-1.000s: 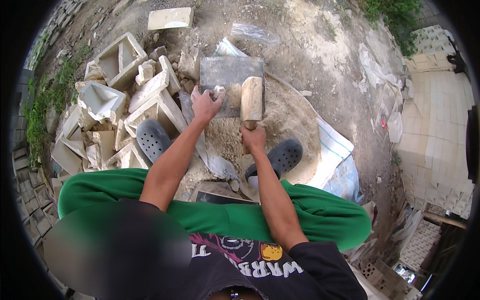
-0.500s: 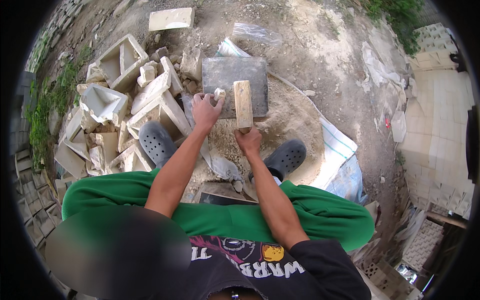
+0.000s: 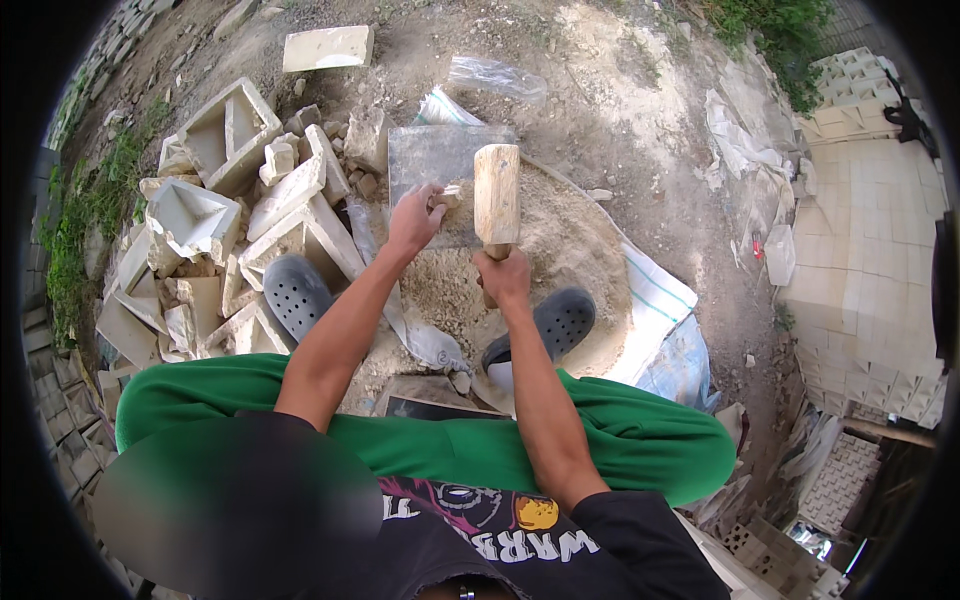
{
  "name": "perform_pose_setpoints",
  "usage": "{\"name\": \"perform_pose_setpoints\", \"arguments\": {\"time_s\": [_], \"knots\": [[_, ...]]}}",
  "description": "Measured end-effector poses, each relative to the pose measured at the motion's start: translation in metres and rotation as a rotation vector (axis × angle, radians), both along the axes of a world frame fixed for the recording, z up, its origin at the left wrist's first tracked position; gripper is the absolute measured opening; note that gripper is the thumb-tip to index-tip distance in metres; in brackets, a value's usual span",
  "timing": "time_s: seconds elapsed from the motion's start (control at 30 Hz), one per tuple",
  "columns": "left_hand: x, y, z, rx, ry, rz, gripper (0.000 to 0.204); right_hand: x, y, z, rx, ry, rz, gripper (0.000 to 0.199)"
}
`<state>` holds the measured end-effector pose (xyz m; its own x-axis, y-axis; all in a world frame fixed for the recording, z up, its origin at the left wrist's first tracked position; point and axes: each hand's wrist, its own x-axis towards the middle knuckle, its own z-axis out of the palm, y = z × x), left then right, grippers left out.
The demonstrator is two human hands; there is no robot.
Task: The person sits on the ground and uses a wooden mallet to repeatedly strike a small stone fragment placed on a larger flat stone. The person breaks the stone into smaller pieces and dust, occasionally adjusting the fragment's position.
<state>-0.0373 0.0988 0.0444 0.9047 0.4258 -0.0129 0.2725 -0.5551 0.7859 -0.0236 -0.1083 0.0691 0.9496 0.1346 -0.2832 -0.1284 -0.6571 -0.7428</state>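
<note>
My right hand (image 3: 503, 273) is wrapped around the handle of a wooden mallet (image 3: 497, 195), whose blocky pale head is held up over the right side of a dark grey slab (image 3: 420, 150). At the slab's left side, my left hand (image 3: 414, 217) has its thumb and fingers closed about a small pale chunk of broken block (image 3: 451, 196). Beige crumbs lie on the slab beside the chunk. Around and below the slab spreads a heap of beige powder and grit (image 3: 440, 285), resting on a white woven sheet (image 3: 652, 300).
Broken cream-coloured box-shaped blocks (image 3: 228, 135) are piled at the left, beside my grey clog (image 3: 297, 295). A lone block (image 3: 328, 48) and a clear plastic wrapper (image 3: 497, 77) lie farther off. Stacked pale blocks (image 3: 865, 250) stand at the right.
The mallet has been lifted and its head tilted, with my right hand still on the handle. More crumbs now lie on the slab near my left hand. The whole view has shifted slightly.
</note>
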Motion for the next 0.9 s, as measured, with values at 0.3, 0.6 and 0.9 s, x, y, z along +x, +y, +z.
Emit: {"name": "perform_pose_setpoints", "arguments": {"time_s": [0.3, 0.6, 0.9], "knots": [[-0.003, 0.008, -0.002, -0.116, 0.000, 0.052, 0.033, 0.014, 0.038, 0.075, 0.378, -0.393, 0.034, 0.018], [-0.002, 0.011, -0.004, -0.114, -0.045, 0.007, 0.039, 0.017, 0.020, 0.009, -0.105, 0.212, 0.065, 0.040], [-0.007, 0.016, 0.006, -0.102, 0.028, -0.026, 0.040, 0.030, 0.020, 0.030, 0.340, 0.152, -0.053, 0.028]]}}
